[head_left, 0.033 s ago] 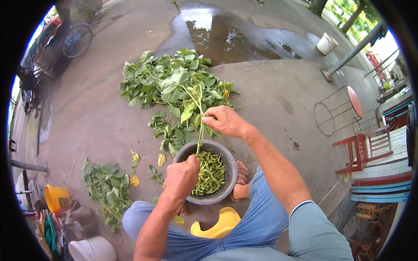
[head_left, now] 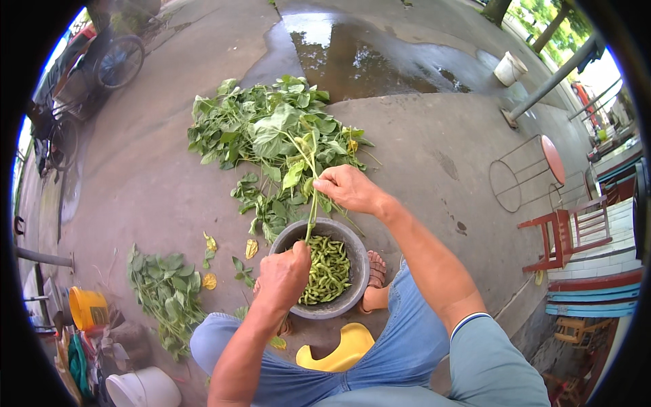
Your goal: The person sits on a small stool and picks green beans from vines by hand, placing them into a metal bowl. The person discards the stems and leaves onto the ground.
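Note:
My left hand [head_left: 284, 274] is closed around the lower end of a soybean stalk [head_left: 312, 216], over the left part of a grey basin [head_left: 361, 252]. Leaves top the stalk, which slants up and away from me. Farther up, the fingers of my right hand [head_left: 347, 188] pinch it; whether they also hold a pod is hidden. Plump green soybean pods [head_left: 328, 270] fill much of the basin, which stands on the ground between my feet. Beyond it lies a large heap of leafy soybean plants [head_left: 230, 122], partly behind the held stalk.
A smaller pile of plants [head_left: 166, 292] lies to the left, near yellowed leaves [head_left: 209, 281]. A yellow plastic stool [head_left: 346, 347] shows between my legs. Yellow [head_left: 87, 308] and white [head_left: 144, 390] buckets stand at lower left, a wooden chair [head_left: 561, 237] at right, and a puddle [head_left: 366, 61] lies ahead.

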Motion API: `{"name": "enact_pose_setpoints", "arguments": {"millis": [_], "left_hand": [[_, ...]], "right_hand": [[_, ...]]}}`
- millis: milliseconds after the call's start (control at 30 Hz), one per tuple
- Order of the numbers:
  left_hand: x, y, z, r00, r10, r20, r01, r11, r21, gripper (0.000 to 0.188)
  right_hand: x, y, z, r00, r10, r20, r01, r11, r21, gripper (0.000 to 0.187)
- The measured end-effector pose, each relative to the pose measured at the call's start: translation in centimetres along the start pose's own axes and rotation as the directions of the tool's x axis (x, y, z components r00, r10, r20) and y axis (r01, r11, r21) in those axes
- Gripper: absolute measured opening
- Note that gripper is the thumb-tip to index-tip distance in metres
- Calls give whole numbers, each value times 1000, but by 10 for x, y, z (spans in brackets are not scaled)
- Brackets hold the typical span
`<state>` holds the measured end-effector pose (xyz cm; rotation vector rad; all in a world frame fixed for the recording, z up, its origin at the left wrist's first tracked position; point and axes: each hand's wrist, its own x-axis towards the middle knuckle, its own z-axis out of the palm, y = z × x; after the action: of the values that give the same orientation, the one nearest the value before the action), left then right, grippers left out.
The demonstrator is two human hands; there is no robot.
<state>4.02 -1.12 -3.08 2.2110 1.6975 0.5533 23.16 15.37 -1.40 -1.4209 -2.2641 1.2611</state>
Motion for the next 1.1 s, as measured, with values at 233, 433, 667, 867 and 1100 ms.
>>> {"name": "enact_pose_setpoints", "arguments": {"millis": [233,433,667,867,1100], "left_hand": [[30,3,-5,850,-338,404,518,395,-759,30],[25,-5,8,896,-433,-97,405,888,-217,41],[33,-14,-4,898,-415,-145,319,842,-434,44],[19,-20,-21,898,-415,-144,259,764,-591,46],[19,-15,-54,918,-289,271,250,-107,-962,41]], "right_hand": [[-8,-18,62,884,-380,-273,399,917,14,23],[-8,-29,63,825,-453,-337,420,891,-171,18],[6,-22,56,736,-569,-366,410,806,-427,9],[31,71,16,806,-106,-582,-85,953,-291,15],[-10,-30,56,993,-60,101,-20,759,651,35]]}}
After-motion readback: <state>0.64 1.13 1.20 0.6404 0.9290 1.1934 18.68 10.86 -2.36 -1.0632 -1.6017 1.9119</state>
